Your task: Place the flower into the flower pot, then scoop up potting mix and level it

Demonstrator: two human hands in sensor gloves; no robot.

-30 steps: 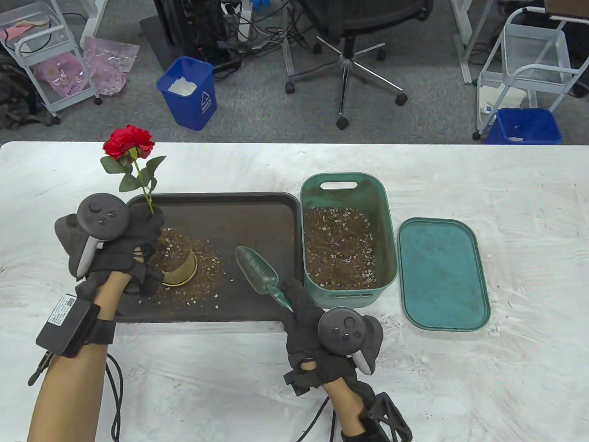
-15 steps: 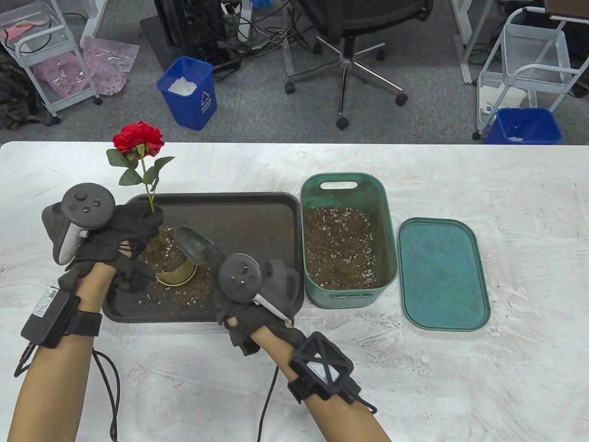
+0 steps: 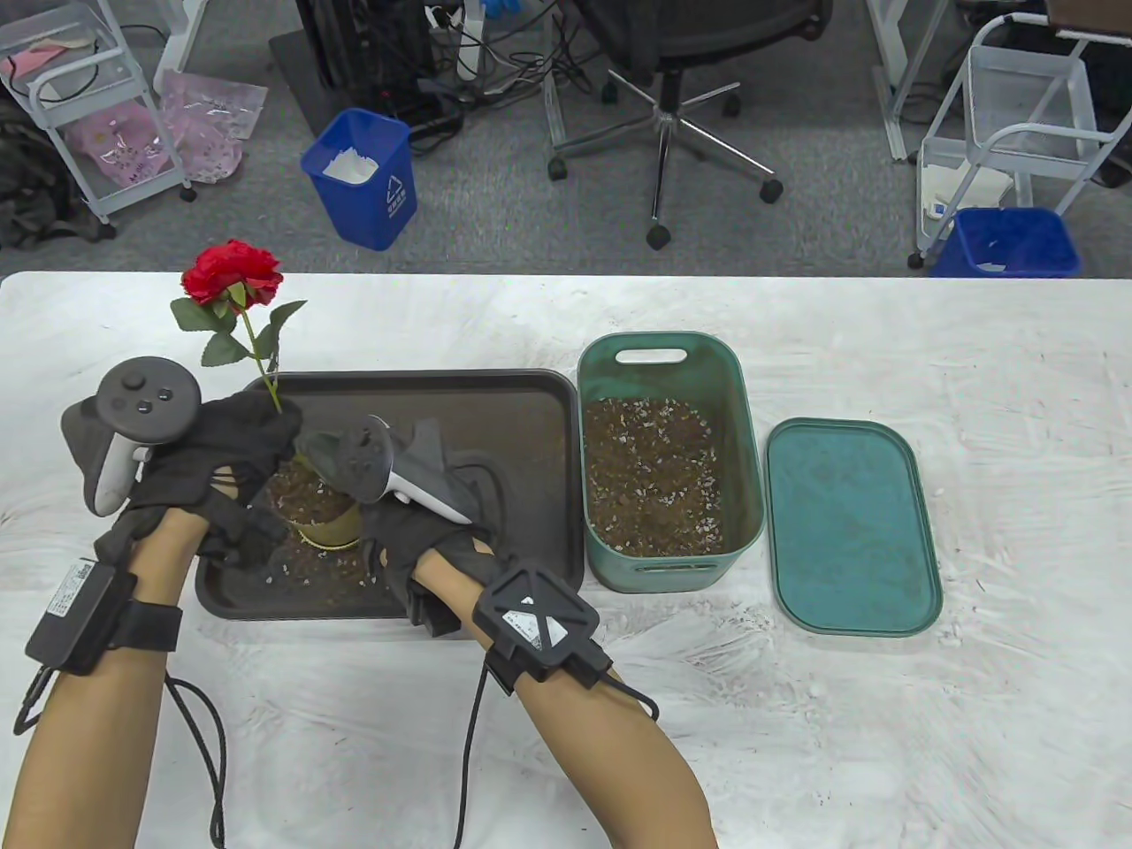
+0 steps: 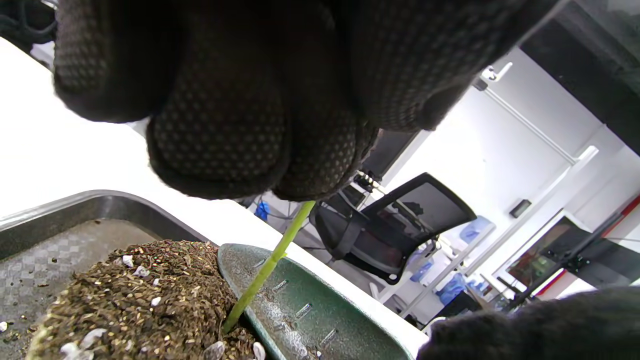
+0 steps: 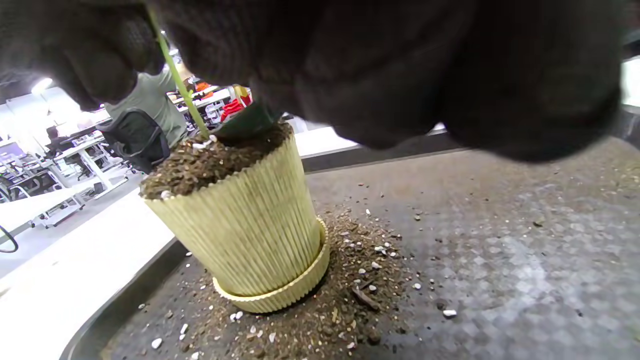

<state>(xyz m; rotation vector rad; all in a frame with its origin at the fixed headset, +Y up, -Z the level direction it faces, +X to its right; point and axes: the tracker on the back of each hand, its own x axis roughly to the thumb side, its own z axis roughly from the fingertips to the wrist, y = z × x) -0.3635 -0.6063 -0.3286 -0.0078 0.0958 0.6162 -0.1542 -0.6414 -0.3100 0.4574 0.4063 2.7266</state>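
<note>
A red artificial rose stands with its green stem in the soil of a ribbed yellow pot at the left of a dark tray. My left hand pinches the stem just above the soil. My right hand grips a green scoop, its handle hidden under the glove and tracker. The scoop blade lies on the heaped potting mix, right against the stem. In the right wrist view the pot is full to the rim and the scoop tip touches the soil.
A green bin holding potting mix stands right of the tray, and its lid lies flat further right. Spilled mix is scattered on the tray around the pot. The white table spreads around.
My right hand swung left from the tray's front right to the pot and brought the scoop blade onto the soil. My left hand and the rose drifted slightly left.
</note>
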